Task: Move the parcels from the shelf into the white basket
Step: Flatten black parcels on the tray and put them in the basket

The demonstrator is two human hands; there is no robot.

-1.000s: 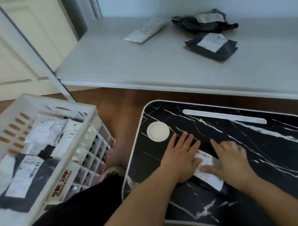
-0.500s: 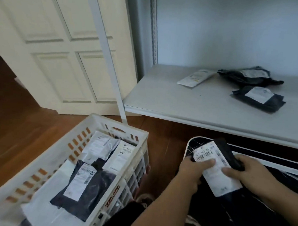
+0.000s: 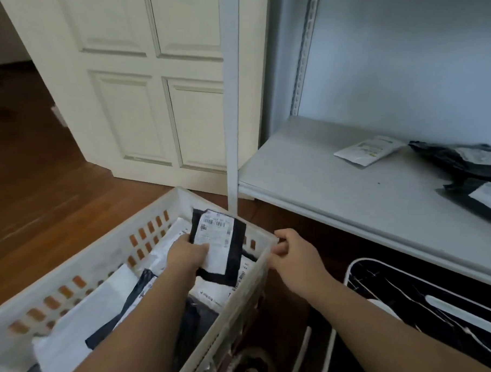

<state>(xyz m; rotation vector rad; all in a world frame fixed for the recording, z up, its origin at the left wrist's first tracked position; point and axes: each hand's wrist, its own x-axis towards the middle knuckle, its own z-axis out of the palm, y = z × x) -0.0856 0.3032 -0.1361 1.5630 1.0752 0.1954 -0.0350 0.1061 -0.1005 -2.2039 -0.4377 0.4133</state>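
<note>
L hand (image 3: 185,255) fingers grip black parcel (image 3: 230,250) over white basket (image 3: 103,252), R hand (image 3: 294,254) clasps its rim; shelf (image 3: 351,190) to the right

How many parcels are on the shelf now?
3: a white parcel at the back, a black parcel beside it, another black parcel nearer, cut by the frame edge. More may lie outside it.

shelf (image 3: 337,184) | white parcel (image 3: 365,149), two black parcels (image 3: 462,161)

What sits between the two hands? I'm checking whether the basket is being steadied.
The head view shows the basket wall between them: left hand inside holding a parcel, right hand outside at the rim.
</note>
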